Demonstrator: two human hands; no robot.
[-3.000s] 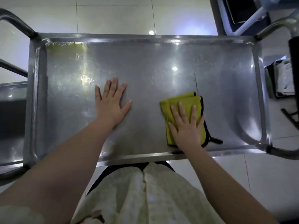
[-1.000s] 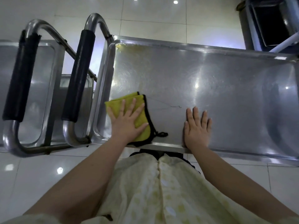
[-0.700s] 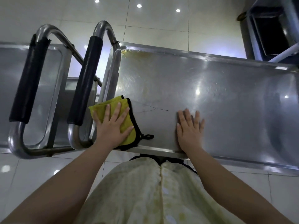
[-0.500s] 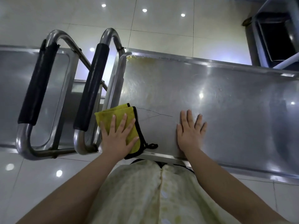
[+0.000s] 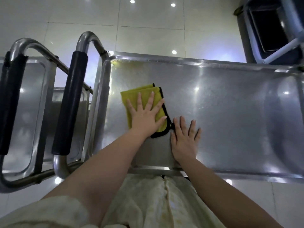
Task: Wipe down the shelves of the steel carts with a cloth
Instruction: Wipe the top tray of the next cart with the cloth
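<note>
A folded yellow cloth with black trim lies on the left part of the steel cart's top shelf. My left hand presses flat on the cloth with its fingers spread. Just to the right of it, my right hand rests flat on the bare steel near the front rim, fingers straight, its fingertips close to the cloth's black loop. A yellowish smear shows in the shelf's far left corner.
The cart's handle with a black grip stands at its left end. A second steel cart with its own black-gripped handle stands further left. A dark bin is at the top right. Glossy white tiles cover the floor.
My left hand has slid the cloth away from the front left corner, farther onto the shelf and rightwards. Three seconds ago the right hand held the cloth. The right hand has stayed flat.
</note>
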